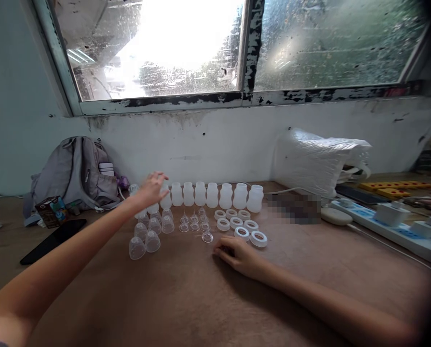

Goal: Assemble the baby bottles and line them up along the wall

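My left hand [151, 189] reaches over the left end of a row of frosted baby bottles [212, 195] without caps. Its fingers are stretched and apart, and no object shows in them; it covers part of the leftmost bottles. In front of that end stand several clear dome-shaped bottle covers [152, 242]. Clear bottle nipples [194, 222] are grouped mid-table, and one nipple [207, 237] lies nearer me. Beside it my right hand [239, 255] rests on the table, loosely curled, with nothing visible inside. Just behind that hand are several white screw rings [259, 239].
A grey backpack [78, 173], a small carton [52, 212] and a dark phone [52, 241] lie at left. On the right are a silver padded bag [309, 161], a white oval device [335, 216] with a cable, and a power strip [367, 217] with plugs. A wall rises behind the bottles.
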`<state>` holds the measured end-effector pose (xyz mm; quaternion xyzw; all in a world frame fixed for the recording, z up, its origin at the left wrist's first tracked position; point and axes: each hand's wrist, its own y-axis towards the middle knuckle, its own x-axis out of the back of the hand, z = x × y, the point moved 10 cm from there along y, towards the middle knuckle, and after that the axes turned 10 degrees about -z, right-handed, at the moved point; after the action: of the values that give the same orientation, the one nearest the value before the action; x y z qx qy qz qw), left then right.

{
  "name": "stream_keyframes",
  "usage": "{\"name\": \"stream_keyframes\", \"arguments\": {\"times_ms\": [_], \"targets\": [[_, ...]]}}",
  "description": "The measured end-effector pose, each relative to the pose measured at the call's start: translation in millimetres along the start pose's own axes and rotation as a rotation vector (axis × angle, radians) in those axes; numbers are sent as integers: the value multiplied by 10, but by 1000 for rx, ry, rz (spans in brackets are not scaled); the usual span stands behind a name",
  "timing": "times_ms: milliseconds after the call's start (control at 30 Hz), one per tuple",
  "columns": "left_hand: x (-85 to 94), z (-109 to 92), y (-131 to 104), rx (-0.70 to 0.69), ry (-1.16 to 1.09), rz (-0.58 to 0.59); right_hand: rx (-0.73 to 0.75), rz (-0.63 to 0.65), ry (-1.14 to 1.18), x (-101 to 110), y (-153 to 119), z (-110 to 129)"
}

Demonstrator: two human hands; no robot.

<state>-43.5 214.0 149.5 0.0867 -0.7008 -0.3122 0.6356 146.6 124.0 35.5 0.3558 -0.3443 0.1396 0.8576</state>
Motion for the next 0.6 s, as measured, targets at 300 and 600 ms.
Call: {"name": "stream_keyframes", "arguments": {"times_ms": [300,600], "targets": [[-568,-1588,-1115,-328,-460,106,105,-245,-473,495,61,-38],[-864,-1401,-1138,-225,-464,226,128,-210,-718,351,66,-221]]}}
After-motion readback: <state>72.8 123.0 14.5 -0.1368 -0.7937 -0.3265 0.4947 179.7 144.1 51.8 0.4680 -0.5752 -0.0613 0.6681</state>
